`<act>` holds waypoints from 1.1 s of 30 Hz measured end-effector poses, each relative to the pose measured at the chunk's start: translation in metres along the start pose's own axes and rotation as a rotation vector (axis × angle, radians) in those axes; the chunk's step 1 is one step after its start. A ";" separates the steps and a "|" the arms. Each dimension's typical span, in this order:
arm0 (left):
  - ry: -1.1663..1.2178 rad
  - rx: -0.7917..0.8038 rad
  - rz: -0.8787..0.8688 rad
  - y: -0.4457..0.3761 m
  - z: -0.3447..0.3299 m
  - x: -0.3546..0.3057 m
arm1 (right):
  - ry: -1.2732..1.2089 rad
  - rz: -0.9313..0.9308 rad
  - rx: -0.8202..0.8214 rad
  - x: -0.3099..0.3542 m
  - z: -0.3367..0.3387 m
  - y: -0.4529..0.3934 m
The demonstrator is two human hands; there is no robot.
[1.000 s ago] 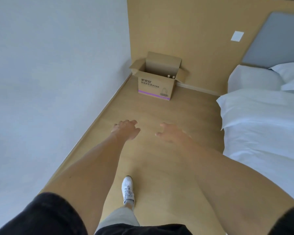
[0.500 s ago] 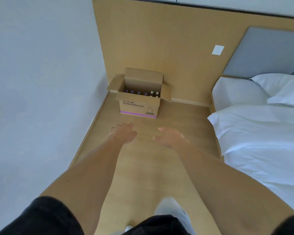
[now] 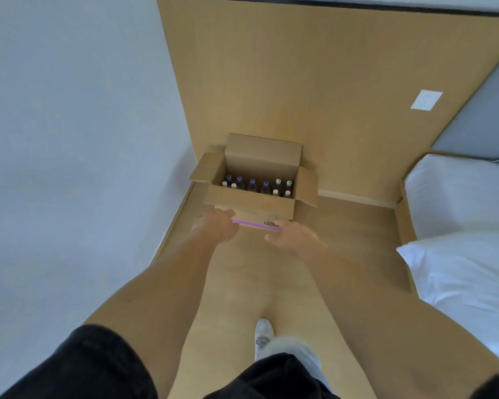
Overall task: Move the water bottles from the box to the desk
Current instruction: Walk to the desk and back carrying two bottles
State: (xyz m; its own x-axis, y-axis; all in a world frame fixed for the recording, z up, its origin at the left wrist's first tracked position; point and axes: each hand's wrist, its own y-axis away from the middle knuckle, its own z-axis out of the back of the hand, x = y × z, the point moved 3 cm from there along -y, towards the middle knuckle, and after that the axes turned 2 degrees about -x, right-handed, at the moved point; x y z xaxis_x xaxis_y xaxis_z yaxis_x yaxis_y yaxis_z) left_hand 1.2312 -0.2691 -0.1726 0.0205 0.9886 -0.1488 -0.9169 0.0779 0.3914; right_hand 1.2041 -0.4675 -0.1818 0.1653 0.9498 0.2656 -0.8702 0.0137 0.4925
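The bottles (image 3: 257, 185) stand upright, caps up, in the open box (image 3: 251, 204) on the floor, ahead of both hands. Left hand (image 3: 216, 227) and right hand (image 3: 294, 236) hold nothing, fingers loose, about equally near.

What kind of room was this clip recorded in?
Most likely a bedroom, perhaps a hotel room: a bed with white bedding and a grey padded headboard stands against a wood-panelled wall with a wall socket.
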 end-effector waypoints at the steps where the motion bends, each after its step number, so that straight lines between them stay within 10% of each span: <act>1: 0.008 0.005 0.009 -0.020 0.009 -0.004 | 0.007 0.000 0.013 -0.001 0.012 -0.020; 33: -0.012 0.217 -0.224 -0.527 0.104 -0.007 | -0.217 -0.273 0.053 0.039 0.156 -0.450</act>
State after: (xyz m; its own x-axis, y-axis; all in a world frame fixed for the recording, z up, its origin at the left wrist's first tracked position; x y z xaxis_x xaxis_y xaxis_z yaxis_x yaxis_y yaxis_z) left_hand 1.7555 -0.3034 -0.2837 0.2180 0.9451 -0.2433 -0.7828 0.3182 0.5348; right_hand 1.6751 -0.4852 -0.2637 0.4878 0.8250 0.2853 -0.7562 0.2361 0.6103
